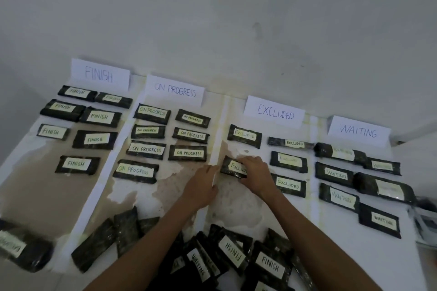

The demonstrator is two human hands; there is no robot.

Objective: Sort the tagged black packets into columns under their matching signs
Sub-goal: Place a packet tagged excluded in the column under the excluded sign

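From the head camera, the person is reaching forward with both bare arms over a worn, patchy surface (30,198) that white paper strips (218,134) are dividing into columns. Four paper signs are standing along the far edge against the wall (236,19): the FINISH sign (100,74), the ON PROGRESS sign (175,90), the EXCLUDED sign (274,112) and the WAITING sign (358,130). The right hand (256,176) is gripping the tagged black packet (233,168), with its fingers curling over the far edge of the packet's right end and its thumb lying at the near edge, hiding the end of a tag that is reading "EXCLU". That packet is lying flat in the left half of the column under the EXCLUDED sign, just right of a white strip and below another EXCLUDED packet (244,136). The left hand (203,186) is lying open with relaxed fingers over the strip, just left of the packet; whether its fingertips are touching the packet cannot be told. Rows of tagged packets are lying under each of the four signs, in pairs. An unsorted pile of packets (236,257) is lying at the near edge between and under the forearms, some showing FINISH and WAITING tags, and one more packet (21,248) is sitting at the near left corner.
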